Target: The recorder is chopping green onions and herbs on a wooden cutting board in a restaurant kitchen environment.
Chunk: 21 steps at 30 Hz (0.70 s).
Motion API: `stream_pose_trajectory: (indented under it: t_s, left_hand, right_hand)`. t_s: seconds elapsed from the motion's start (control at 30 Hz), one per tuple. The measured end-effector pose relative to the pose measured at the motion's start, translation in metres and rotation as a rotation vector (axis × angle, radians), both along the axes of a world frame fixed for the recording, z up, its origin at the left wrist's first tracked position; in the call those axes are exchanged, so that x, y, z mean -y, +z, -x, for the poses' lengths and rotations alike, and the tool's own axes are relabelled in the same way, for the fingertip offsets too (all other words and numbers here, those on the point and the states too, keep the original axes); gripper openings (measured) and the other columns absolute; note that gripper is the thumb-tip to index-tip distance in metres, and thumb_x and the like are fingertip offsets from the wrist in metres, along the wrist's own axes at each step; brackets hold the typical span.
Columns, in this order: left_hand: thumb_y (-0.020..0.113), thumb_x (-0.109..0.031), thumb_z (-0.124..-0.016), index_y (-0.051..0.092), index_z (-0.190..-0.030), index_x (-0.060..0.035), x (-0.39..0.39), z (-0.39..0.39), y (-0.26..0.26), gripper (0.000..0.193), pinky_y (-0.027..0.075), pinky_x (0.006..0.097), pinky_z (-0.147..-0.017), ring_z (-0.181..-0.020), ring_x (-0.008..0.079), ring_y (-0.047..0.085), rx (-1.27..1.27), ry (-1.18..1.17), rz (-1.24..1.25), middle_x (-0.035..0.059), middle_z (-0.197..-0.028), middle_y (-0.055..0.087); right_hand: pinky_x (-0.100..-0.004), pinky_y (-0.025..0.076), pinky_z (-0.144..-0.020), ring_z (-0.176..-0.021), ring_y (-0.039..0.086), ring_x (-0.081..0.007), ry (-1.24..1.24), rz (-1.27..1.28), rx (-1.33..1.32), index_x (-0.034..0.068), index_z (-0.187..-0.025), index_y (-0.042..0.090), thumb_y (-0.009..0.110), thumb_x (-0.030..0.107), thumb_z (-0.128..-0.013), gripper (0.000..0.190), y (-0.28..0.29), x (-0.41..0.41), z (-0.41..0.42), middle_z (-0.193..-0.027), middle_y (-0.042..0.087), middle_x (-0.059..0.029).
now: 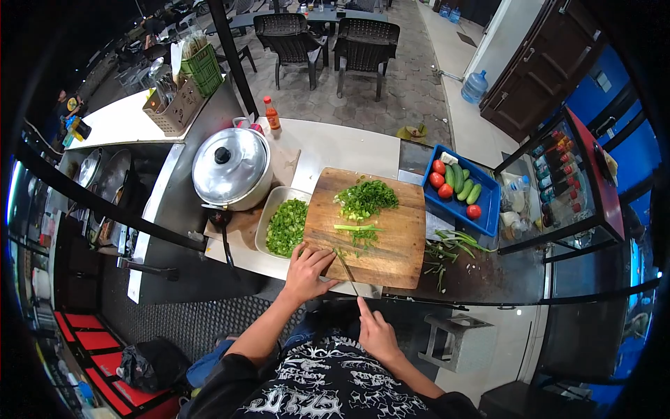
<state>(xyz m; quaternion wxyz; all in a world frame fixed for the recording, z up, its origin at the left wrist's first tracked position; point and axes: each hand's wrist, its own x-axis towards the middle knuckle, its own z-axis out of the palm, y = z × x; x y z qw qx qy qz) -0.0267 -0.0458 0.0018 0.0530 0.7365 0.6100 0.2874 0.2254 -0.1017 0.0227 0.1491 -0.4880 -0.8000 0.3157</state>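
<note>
My right hand (377, 332) grips a kitchen knife (347, 273), its blade angled up and left over the near edge of a wooden cutting board (400, 251). My left hand (310, 273) rests at the board's near left corner, fingertips close to the knife's tip and thumb spread apart. A heap of chopped green onions (369, 198) lies on the far part of the board. Nearer to me are a cut green onion stalk (356, 228) and a small scatter of pieces. Left of the board, a white plastic tub (261, 234) holds more chopped green onions (288, 222).
A lidded aluminium pot (230, 165) and a black ladle (226, 241) stand left. Beyond is a sauce bottle (271, 112). To the right, a blue tray (489, 201) holds tomatoes and cucumbers, with loose green onions (455, 243) nearby. A glass display case (560, 178) borders the counter's right end.
</note>
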Motion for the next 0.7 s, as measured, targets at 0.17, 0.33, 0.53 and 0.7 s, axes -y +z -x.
stream_pose_trajectory:
  t_s: [0.17, 0.33, 0.53, 0.7]
  left_hand:
    - [0.088, -0.037, -0.065, 0.071, -0.120, -0.0082, 0.001, 0.001, -0.006, 0.064, 0.034, 0.0489, -0.117, -0.111, 0.0228, 0.061, 0.003, -0.021, -0.027, 0.0041, -0.122, 0.069]
    - [0.091, -0.036, -0.060, 0.072, -0.117, -0.0068, 0.001, 0.001, -0.013, 0.067, 0.037, 0.0511, -0.115, -0.110, 0.0250, 0.062, 0.015, -0.010, -0.082, 0.0065, -0.119, 0.069]
    - [0.091, -0.034, -0.059, 0.072, -0.116, -0.0063, -0.001, -0.001, -0.002, 0.066, 0.035, 0.0516, -0.116, -0.110, 0.0255, 0.062, 0.000, -0.019, -0.050, 0.0064, -0.118, 0.069]
    - [0.091, -0.035, -0.060, 0.072, -0.116, -0.0066, 0.001, 0.000, -0.002, 0.065, 0.035, 0.0521, -0.116, -0.110, 0.0254, 0.062, 0.014, 0.003, -0.048, 0.0064, -0.118, 0.069]
  right_hand:
    - [-0.0484, 0.053, -0.068, -0.071, 0.062, -0.0415, -0.027, 0.058, -0.149, 0.014, -0.151, 0.049, 0.055, 0.010, -0.099, 0.052, 0.006, 0.001, -0.008, -0.080, 0.056, -0.0195]
    - [-0.0490, 0.053, -0.070, -0.074, 0.062, -0.0431, -0.025, 0.034, -0.173, 0.015, -0.151, 0.048, 0.055, 0.010, -0.099, 0.053, 0.010, -0.017, 0.014, -0.083, 0.058, -0.0214]
    - [-0.0535, 0.054, -0.066, -0.072, 0.063, -0.0451, 0.000, -0.016, -0.034, 0.017, -0.153, 0.044, 0.055, 0.013, -0.099, 0.056, 0.006, -0.026, 0.030, -0.086, 0.059, -0.0209]
    - [-0.0524, 0.055, -0.060, -0.066, 0.063, -0.0429, 0.013, -0.069, 0.023, 0.018, -0.153, 0.045, 0.057, 0.013, -0.098, 0.057, 0.001, -0.023, 0.024, -0.084, 0.057, -0.0194]
